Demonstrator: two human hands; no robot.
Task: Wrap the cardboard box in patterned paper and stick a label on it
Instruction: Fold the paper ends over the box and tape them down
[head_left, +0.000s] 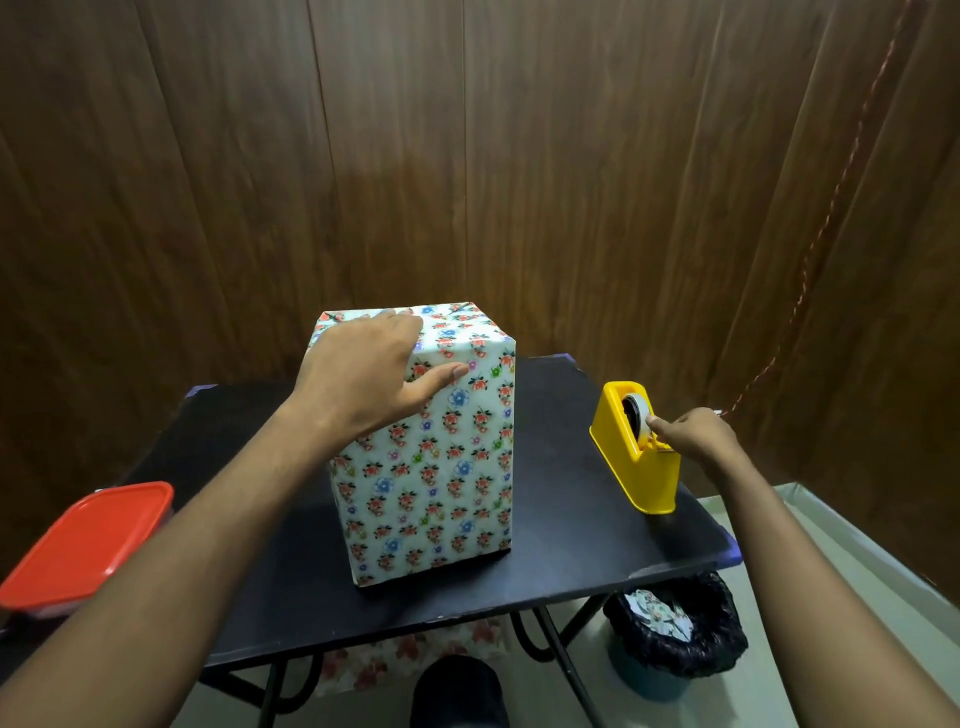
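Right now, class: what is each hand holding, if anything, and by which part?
The right hand pinches the tape end at the dispenser's cutter. The left hand holds nothing; it rests flat on the box's top.

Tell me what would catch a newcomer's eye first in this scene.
The tall box wrapped in floral paper stands upright mid-table, with the left hand resting flat on its top near corner. To its right, the bright yellow tape dispenser stands by the table's edge, the right hand pinching at its tape roll. A red-lidded container sits at the near left.
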